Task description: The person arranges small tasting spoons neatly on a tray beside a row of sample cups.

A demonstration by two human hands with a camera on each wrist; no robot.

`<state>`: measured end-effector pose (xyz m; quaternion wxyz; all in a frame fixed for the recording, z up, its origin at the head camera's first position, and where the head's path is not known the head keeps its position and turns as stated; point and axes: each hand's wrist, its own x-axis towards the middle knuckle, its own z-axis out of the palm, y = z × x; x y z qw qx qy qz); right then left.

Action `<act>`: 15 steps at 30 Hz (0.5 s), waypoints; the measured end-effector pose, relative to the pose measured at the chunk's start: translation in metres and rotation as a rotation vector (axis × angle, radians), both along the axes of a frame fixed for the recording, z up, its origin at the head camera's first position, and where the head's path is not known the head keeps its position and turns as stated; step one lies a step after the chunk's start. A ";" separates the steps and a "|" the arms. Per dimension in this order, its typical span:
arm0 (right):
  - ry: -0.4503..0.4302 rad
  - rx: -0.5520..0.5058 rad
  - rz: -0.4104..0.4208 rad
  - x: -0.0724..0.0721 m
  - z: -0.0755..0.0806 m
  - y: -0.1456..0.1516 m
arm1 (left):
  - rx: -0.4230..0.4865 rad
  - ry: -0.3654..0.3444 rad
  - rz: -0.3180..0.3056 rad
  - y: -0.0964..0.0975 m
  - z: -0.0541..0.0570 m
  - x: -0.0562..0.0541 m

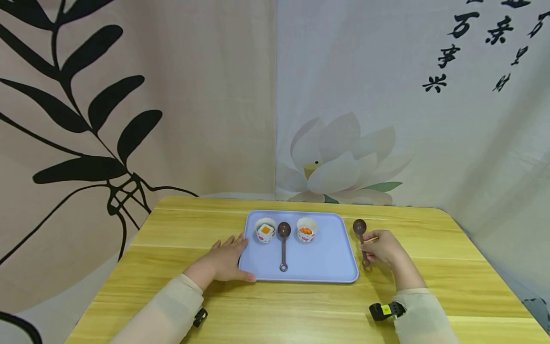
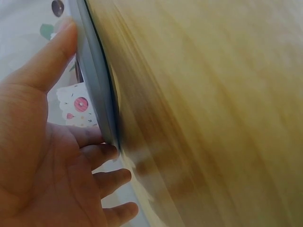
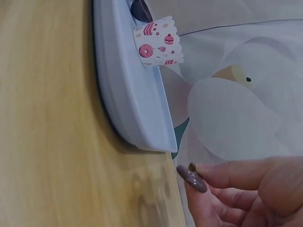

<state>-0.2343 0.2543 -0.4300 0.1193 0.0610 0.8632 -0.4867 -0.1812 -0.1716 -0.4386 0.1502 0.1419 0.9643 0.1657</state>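
Observation:
In the head view, my left hand (image 1: 225,262) rests against the left end of a pale blue tray (image 1: 326,258), thumb at the near edge, fingers spread. The left wrist view shows the thumb touching its rim. My right hand (image 1: 384,248) pinches a brown spoon (image 1: 360,226), bowl pointing away, just beyond the tray's right side. A thin light streak crosses near its fingers; I cannot tell what it is. In the right wrist view, white specks mark a brown oval end (image 3: 191,178) at the fingertips.
On the tray, a second brown spoon (image 1: 283,246) lies between two patterned paper cups. The left cup (image 1: 265,230) holds something white and yellow, the right cup (image 1: 307,230) orange pieces. The wooden table (image 1: 279,310) ends at a printed curtain (image 1: 223,119) behind.

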 end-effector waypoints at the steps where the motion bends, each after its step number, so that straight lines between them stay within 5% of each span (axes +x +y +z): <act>1: 0.000 -0.001 0.001 0.000 0.001 0.000 | 0.001 0.000 0.000 0.000 0.001 0.000; 15: 0.011 -0.012 0.031 0.008 0.013 -0.004 | 0.006 0.003 0.003 0.000 0.002 0.002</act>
